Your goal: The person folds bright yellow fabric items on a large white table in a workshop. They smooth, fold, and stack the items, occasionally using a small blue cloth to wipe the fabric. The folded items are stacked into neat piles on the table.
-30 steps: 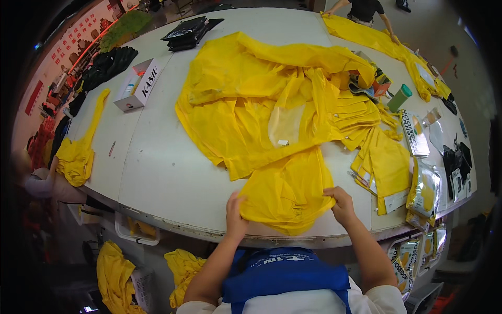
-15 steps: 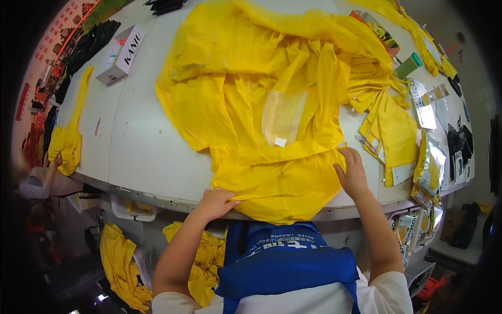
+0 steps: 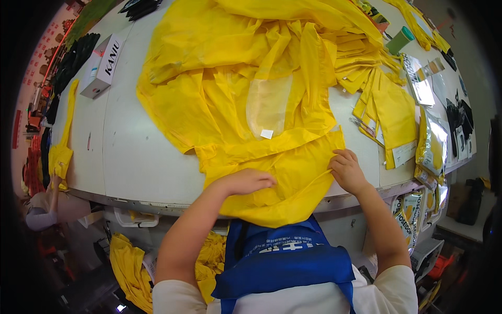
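A large thin yellow raincoat [image 3: 219,104] spreads over the table, its lower part hanging past the front edge against my blue apron [image 3: 285,261]. It has a see-through panel [image 3: 269,104] with a small white tag [image 3: 266,134] at its lower end. My left hand [image 3: 248,181] lies over the lower part, fingers loosely stretched to the right and holding nothing visible. At the right edge of that part, the fingers of my right hand [image 3: 345,168] pinch the material.
Folded yellow pieces [image 3: 389,115] and clear packages [image 3: 431,144] lie to the right, near a green roll [image 3: 400,41]. A white box [image 3: 102,65] stands at left. Another person's hand [image 3: 56,180] holds a yellow strip [image 3: 68,125]. Yellow material [image 3: 128,267] hangs below the table [image 3: 125,157].
My left hand has left the raincoat's lower left edge and moved right and up over its middle. My right hand stays at the right edge. The whole view has shifted slightly.
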A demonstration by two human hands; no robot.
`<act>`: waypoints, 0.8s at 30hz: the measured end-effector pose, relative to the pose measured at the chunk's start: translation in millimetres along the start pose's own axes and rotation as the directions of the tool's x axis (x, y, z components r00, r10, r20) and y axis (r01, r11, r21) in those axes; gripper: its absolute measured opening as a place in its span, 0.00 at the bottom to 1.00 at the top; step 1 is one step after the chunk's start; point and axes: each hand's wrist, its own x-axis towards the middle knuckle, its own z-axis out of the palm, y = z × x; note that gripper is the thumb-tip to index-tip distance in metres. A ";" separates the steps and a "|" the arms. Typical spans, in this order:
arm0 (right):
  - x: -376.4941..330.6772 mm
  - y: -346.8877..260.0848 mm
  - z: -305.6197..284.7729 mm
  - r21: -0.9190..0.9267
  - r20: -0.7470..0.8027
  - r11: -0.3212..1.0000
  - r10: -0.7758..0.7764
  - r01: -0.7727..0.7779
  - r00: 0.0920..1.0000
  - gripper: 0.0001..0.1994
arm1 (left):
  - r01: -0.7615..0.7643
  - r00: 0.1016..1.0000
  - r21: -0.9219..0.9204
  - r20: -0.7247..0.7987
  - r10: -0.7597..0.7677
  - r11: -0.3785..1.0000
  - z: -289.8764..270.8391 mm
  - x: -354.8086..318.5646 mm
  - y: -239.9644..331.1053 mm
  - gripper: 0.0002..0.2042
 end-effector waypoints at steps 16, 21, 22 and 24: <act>24.8 61.2 -10.3 -0.135 0.217 0.980 0.177 -0.150 0.960 0.10 | 0.323 0.884 -0.679 0.465 0.046 0.659 86.7 42.0 10.0 0.17; 24.0 56.1 -5.2 -0.036 0.146 0.910 0.413 -0.412 0.899 0.12 | 0.153 0.986 -0.236 -0.028 -0.164 0.959 19.8 -38.7 -2.6 0.17; 22.5 60.0 -0.5 0.045 0.106 0.896 0.435 -0.441 0.894 0.13 | 0.096 0.985 0.192 -0.158 -0.065 0.977 24.7 -56.5 -2.2 0.16; 18.6 62.8 5.5 0.161 0.013 0.868 0.474 -0.469 0.881 0.16 | 0.134 0.913 0.657 -0.374 0.166 0.742 42.3 -76.8 -7.4 0.14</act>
